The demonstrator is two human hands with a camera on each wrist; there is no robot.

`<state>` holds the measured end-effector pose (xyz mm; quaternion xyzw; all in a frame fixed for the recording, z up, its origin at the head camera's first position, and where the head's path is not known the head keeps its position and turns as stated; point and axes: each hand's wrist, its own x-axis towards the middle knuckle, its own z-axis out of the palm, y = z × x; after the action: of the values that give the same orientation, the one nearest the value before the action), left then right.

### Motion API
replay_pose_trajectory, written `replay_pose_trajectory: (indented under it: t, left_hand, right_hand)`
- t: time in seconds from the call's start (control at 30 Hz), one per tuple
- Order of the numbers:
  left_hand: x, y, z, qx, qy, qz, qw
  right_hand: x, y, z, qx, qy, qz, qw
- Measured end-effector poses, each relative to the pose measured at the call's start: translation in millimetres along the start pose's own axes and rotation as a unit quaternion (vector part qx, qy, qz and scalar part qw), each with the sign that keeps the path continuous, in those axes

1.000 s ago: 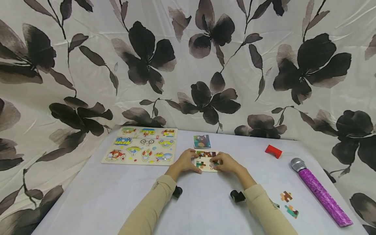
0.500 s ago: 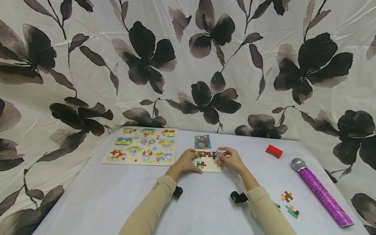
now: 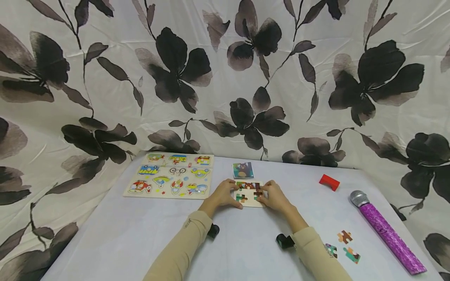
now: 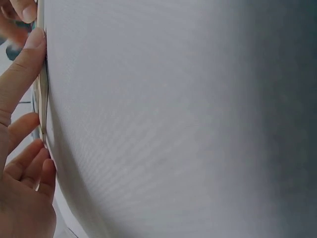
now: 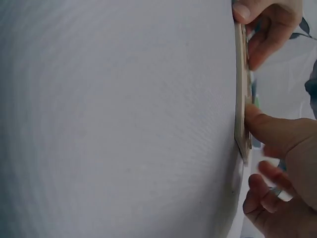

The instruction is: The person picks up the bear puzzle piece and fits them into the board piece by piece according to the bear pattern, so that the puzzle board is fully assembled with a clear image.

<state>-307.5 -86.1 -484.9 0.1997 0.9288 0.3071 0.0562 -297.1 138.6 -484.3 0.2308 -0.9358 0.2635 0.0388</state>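
Note:
A small wooden jigsaw board (image 3: 249,203) lies on the table, with bear-picture pieces along its top and a green piece (image 3: 241,198) at its lower left. My left hand (image 3: 225,194) holds the board at its left side, the thumb (image 4: 30,54) on the near edge. At the board's right side my right hand (image 3: 276,198) pinches a dark brown and green jigsaw piece (image 3: 258,194) against the board, its thumb (image 5: 262,121) low over the edge. Fingers partly cover this piece. Just behind the board lies a bear picture card (image 3: 243,170).
A wooden vehicle puzzle (image 3: 168,183) lies to the left. Loose jigsaw pieces (image 3: 352,255) lie at the right front, beside a purple glittery microphone (image 3: 390,236). A red block (image 3: 329,182) lies farther back. A floral cloth (image 3: 218,78) hangs behind the table (image 3: 246,249).
My right hand moved the jigsaw piece up to the board's upper right corner, then back down onto its right side. The left hand stayed on the board.

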Motion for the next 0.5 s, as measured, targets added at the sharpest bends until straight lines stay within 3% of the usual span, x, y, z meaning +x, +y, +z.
replay_pose_trajectory:
  t: [0.2, 0.5]
  left_hand:
    - [-0.8, 1.1, -0.2, -0.002, -0.002, 0.001, 1.0000]
    - [-0.9, 2.2, -0.8, 0.001, -0.002, 0.000, 1.0000]
  right_hand:
    - [2.3, 2.6, 3.1, 0.003, -0.001, -0.053, 0.9986]
    - [3.2, 0.4, 6.6, -0.063, 0.010, -0.081, 0.9947]
